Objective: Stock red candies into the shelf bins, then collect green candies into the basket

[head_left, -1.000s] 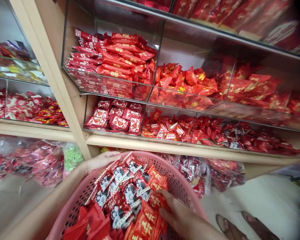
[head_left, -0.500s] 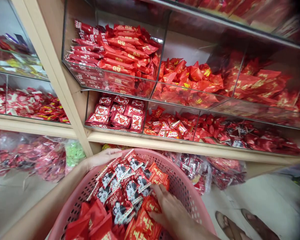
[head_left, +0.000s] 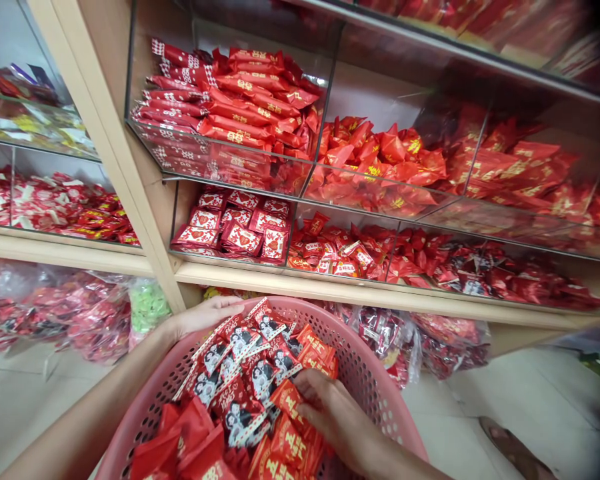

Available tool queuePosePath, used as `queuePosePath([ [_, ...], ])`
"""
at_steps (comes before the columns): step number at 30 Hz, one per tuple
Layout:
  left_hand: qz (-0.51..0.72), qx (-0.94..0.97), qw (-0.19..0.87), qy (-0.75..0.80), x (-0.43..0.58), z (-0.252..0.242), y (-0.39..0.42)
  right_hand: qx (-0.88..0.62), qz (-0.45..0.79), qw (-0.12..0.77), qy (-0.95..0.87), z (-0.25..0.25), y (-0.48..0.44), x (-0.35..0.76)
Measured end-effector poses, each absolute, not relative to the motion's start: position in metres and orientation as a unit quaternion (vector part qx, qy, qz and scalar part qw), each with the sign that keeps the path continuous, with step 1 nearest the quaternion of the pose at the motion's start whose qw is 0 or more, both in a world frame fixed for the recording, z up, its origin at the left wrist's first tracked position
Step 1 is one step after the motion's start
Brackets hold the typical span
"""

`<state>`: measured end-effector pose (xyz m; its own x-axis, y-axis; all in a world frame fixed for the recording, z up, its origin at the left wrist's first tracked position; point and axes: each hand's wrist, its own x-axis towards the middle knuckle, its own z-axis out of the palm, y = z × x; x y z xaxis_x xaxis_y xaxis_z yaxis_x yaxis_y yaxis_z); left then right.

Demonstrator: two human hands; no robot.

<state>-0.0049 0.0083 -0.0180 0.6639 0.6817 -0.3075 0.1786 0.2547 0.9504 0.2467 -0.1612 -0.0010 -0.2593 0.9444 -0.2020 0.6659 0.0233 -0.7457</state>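
A pink perforated plastic basket (head_left: pixel 365 373) sits low in front of me, heaped with red wrapped sweets. My left hand (head_left: pixel 205 315) curls over the basket's far left rim and holds it. My right hand (head_left: pixel 330 413) is inside the basket with its fingers closed on red packets with gold characters (head_left: pixel 293 403). Beside them lie red-and-white packets printed with a picture of a couple (head_left: pixel 245 363). Plain red packets (head_left: pixel 185 440) fill the near left of the basket.
Glass-fronted shelf bins (head_left: pixel 230 160) in a pale wooden frame (head_left: pixel 130 173) hold several kinds of red sweets (head_left: pixel 240 100). Clear bags of sweets (head_left: pixel 80 313) lie under the lowest shelf on a tiled floor. A sandalled foot (head_left: pixel 515 450) shows at the lower right.
My right hand slid left across the pile and its fingers curled round the red gold-lettered packets. The left hand stayed on the rim. The view tilted slightly downward.
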Motion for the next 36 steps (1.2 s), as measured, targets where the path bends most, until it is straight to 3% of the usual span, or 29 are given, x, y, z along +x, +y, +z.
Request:
queuePosePath([
  [6, 0.181, 0.581, 0.702, 0.369, -0.004, -0.017, 0.008, -0.587, 0.279, 0.113, -0.751, 0.018, -0.161, 0.252],
  [15, 0.183, 0.596, 0.688, 0.372, -0.003, -0.011, 0.007, -0.536, 0.085, 0.244, -0.804, 0.091, -0.035, 0.281],
  [20, 0.185, 0.601, 0.691, 0.358, -0.005, -0.014, 0.007, -0.522, 0.232, 0.236, -0.786, 0.087, 0.043, 0.283],
  [24, 0.179, 0.602, 0.689, 0.362, -0.006, -0.017, 0.009, -0.543, 0.327, 0.177, -0.753, 0.082, 0.06, 0.276],
  [36, 0.172, 0.608, 0.689, 0.356, -0.005, -0.023, 0.015, -0.528, 0.233, 0.088, -0.812, 0.091, 0.063, 0.287],
])
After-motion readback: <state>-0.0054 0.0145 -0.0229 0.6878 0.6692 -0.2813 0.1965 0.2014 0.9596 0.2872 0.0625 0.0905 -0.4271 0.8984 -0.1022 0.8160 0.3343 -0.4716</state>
